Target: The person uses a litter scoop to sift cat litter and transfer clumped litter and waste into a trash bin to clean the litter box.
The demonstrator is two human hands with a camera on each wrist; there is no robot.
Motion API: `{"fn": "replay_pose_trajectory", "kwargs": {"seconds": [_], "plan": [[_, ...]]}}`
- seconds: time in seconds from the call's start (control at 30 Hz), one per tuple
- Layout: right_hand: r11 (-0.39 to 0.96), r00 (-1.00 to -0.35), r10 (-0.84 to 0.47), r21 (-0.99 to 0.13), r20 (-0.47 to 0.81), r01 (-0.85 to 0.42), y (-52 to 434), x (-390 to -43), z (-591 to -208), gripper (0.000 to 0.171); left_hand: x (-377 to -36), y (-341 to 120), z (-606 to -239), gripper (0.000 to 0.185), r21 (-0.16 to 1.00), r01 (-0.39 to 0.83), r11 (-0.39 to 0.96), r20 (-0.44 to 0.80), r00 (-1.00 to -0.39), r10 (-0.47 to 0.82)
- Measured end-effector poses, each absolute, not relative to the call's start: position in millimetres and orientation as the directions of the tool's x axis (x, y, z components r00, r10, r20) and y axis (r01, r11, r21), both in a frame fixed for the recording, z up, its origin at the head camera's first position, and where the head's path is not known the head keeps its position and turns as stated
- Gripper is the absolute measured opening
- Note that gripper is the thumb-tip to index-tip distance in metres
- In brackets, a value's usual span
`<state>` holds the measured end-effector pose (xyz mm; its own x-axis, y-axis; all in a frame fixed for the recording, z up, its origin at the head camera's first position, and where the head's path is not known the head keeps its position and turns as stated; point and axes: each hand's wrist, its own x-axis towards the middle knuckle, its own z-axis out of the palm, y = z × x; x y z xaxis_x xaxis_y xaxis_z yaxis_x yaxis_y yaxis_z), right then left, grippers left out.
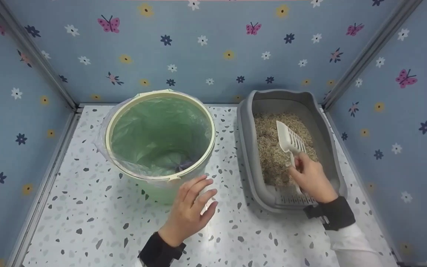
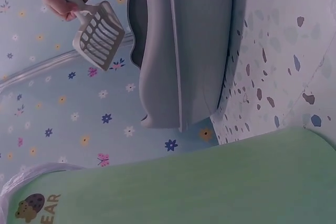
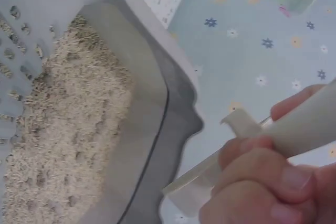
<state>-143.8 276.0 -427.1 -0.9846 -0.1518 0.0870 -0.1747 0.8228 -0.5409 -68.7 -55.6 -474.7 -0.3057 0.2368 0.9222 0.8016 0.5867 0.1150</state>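
Right hand (image 1: pixel 311 180): grip clamped on scoop (image 1: pixel 287 141), blade toward 11 o'clock above litter (image 1: pixel 272 163) in tray (image 1: pixel 248 148), at 3 o'clock from bin (image 1: pixel 158 193). Left hand (image 1: pixel 190 207): grip apart, empty. I'd slide blade in shallow, lift level, shake gently inside rim.

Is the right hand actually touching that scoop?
Touching: the right wrist view shows the right hand gripping the scoop, fingers curled round its handle.
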Motion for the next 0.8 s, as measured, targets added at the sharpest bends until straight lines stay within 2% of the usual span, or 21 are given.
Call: {"fn": "replay_pose_trajectory", "kwargs": {"seconds": [0.2,0.3,0.5,0.8], "plan": [[0.753,-0.949,-0.223,-0.579,0.222,-0.313,271.8,-135.3,-418.1,0.01,-71.0,-52.7,-472.8,0.031,0.172,0.831,0.528,0.916,-0.332,0.225],[0.665,-0.938,-0.269,-0.662,0.22,-0.346,269.8,-130.6,-413.6,0.012,-71.8,-52.3,-471.4,0.033,0.221,0.845,0.486,0.909,-0.359,0.212],[0.476,-0.927,-0.36,-0.832,0.11,-0.283,264.0,-121.3,-400.4,0.009,-73.3,-51.3,-468.4,0.031,0.352,0.84,0.412,0.878,-0.449,0.166],[0.171,-0.836,-0.543,-0.964,0.081,-0.204,272.7,-122.1,-407.9,0.003,-77.8,-39.8,-466.2,0.034,0.531,0.795,0.293,0.793,-0.588,0.161]]}}
